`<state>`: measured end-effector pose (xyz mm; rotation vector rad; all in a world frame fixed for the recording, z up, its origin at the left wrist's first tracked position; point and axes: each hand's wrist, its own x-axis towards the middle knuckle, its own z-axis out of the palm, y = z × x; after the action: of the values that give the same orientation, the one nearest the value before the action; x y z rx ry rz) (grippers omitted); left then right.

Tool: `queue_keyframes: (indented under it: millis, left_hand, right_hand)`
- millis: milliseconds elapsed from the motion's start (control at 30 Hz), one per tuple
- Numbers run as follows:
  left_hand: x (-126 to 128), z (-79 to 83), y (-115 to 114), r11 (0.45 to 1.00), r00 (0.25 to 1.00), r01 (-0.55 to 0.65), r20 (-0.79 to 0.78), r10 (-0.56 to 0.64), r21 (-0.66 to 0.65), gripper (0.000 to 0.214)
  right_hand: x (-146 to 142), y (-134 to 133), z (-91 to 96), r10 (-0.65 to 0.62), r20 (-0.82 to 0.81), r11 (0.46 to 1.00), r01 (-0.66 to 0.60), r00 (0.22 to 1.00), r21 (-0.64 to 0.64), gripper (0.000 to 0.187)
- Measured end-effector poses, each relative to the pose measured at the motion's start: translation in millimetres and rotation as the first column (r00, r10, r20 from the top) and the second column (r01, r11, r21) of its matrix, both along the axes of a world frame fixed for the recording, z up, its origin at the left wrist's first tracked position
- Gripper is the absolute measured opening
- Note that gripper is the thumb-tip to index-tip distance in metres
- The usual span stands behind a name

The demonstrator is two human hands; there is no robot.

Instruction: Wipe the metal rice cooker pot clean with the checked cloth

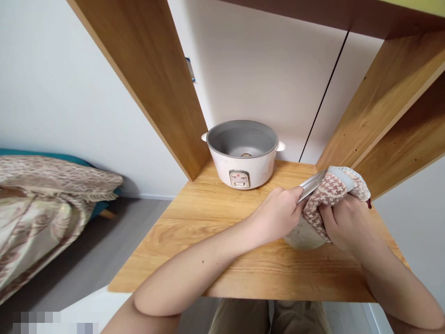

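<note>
My left hand point(283, 208) is closed on the shiny rim of a round, dull grey vessel point(306, 235), held tilted over the wooden surface. It looks like a metal inner pot, though both hands and the cloth hide much of it. My right hand point(349, 222) grips a bunched brown-and-white patterned cloth point(325, 197) with a pale grey band, pressed against the vessel near its rim. Behind them stands a white rice cooker point(243, 169), lidless, its grey inside showing a small round part at the bottom and its front panel facing me.
The wooden shelf board point(181, 232) carries the cooker between a left upright point(153, 79) and a right upright point(378, 102). Overhead runs a dark shelf edge point(313, 16). At left, a patterned fabric cover point(45, 208) drapes over teal furniture on the grey floor point(139, 222).
</note>
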<state>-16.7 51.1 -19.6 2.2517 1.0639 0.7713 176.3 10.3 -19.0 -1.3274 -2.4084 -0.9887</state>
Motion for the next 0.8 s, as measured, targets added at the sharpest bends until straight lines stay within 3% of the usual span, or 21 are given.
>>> queue_keyframes:
  millis: [167, 333, 600, 800]
  left_hand:
    - [-0.8, 1.0, 0.4, 0.999, 0.999, 0.03, 0.036, -0.029, -0.031, 0.021]
    - [-0.3, 0.8, -1.2, 1.0, 1.0, 0.006, 0.015, -0.006, -0.017, 0.02]
    - [-1.7, -1.2, 0.2, 0.999, 0.999, 0.034, 0.042, -0.033, -0.033, 0.02]
    - [-0.2, -1.9, -0.5, 1.0, 1.0, 0.015, 0.023, -0.016, 0.008, 0.021]
  right_hand:
    - [-5.0, -6.2, -0.8, 0.031, 0.024, 0.998, -0.032, 0.999, 0.055, 0.033]
    - [-3.1, -2.7, 2.5, 0.043, -0.014, 0.999, -0.043, 0.999, 0.008, 0.038]
    - [-8.1, -10.0, -0.1, 0.007, 0.0, 0.999, -0.007, 1.0, 0.04, 0.038]
    - [0.1, -0.6, -1.0, 0.039, 0.012, 0.999, -0.04, 0.999, 0.023, 0.037]
